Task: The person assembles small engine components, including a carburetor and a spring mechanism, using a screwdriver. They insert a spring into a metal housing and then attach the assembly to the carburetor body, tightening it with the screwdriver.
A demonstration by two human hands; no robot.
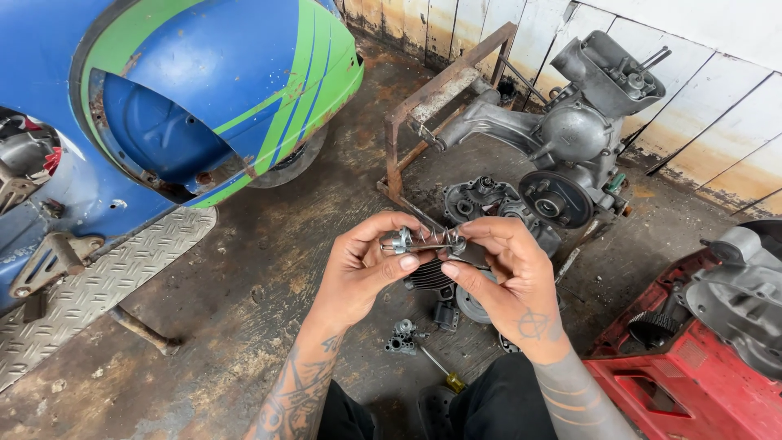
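Observation:
Both my hands hold a small metal rod with a coil spring point(425, 240) on it, level in front of me. My left hand point(371, 265) pinches the end with a round metal fitting; my right hand point(509, 273) grips the other end, thumb under the spring. Beneath them on the floor lie a finned dark cylinder point(429, 277), a small grey metal part point(402, 337) and a yellow-handled screwdriver point(444, 372). My knees in black trousers show at the bottom.
A blue and green scooter body point(187, 98) stands at the left over a checker-plate footboard point(90, 285). A grey engine point(562, 138) leans on a rusty frame point(423, 106) ahead. A red tray point(692, 375) with engine casing parts sits at the right.

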